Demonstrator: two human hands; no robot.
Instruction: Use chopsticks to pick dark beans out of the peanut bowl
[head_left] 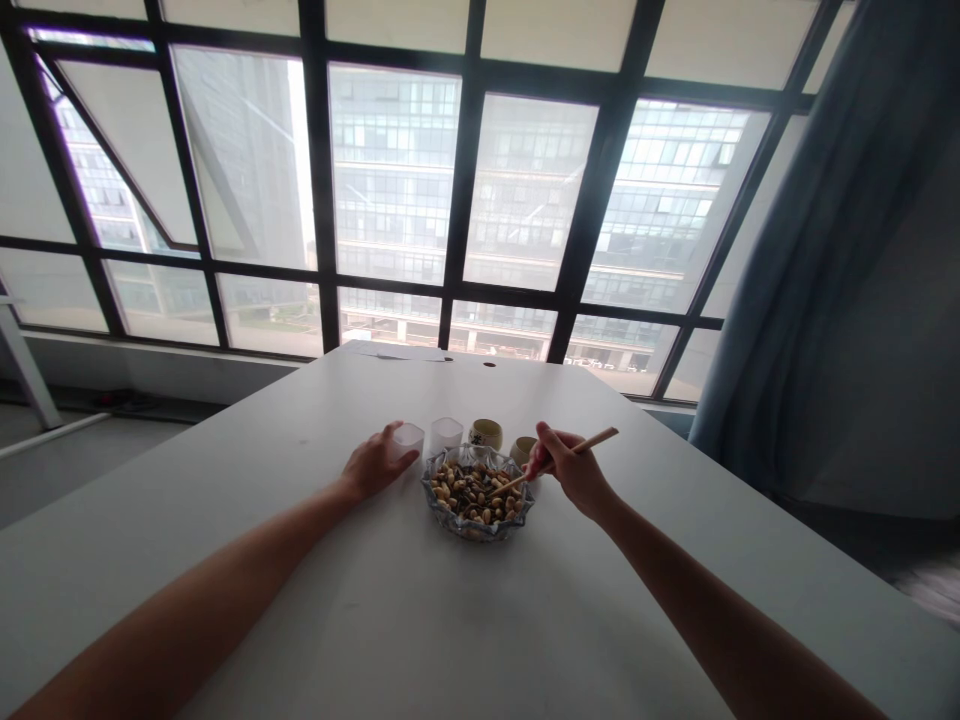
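The glass bowl sat on the white surface, full of mixed nuts and seeds. Taking the bowl as a dial with twelve toward the windows, the left frosted cup stood near ten o'clock, the other frosted cup at eleven, the patterned cup at twelve, and the olive cup at one, partly hidden.

The left hand had its fingers curled around the left frosted cup, thumb on the near side, in what looked like a light, steadying grasp. The right hand, at two o'clock, had its fingers clenched around the chopsticks, which slanted toward eight, tips down among the nuts; whether they pinched a piece could not be told.

The step in hand appeared to be working the tips into the mix. From there, a lift would call for an even pinch on one piece, with enough height to pass the scalloped rim without knocking the cups just beyond it.
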